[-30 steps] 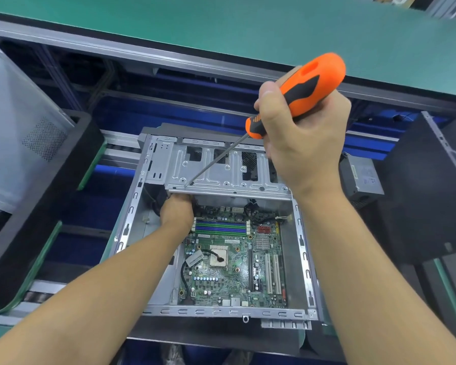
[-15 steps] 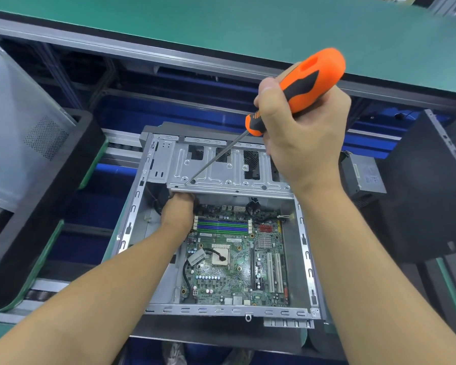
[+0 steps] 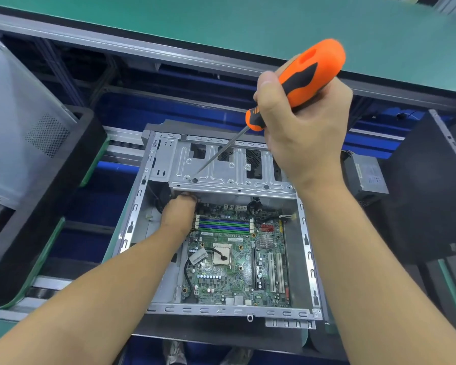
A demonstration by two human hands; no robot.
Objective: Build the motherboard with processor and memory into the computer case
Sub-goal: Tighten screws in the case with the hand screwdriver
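The right hand [image 3: 300, 133] is wrapped fully round the orange-and-black handle of a screwdriver [image 3: 307, 75]. The shaft slants toward 8 o'clock so the tip meets a hole near the front edge of the drive cage [image 3: 229, 177], probably to reach a screw through it. At 6 o'clock of that tip, the left hand [image 3: 178, 214] reaches under the cage lip, likely steadying something; its fingers are hidden, so I cannot tell its grip. At 5 o'clock of the left hand, the motherboard [image 3: 237, 270] lies flat inside the computer case [image 3: 307, 248], with its memory slots [image 3: 223, 225] toward the cage and the processor socket [image 3: 221, 254] mid-board.
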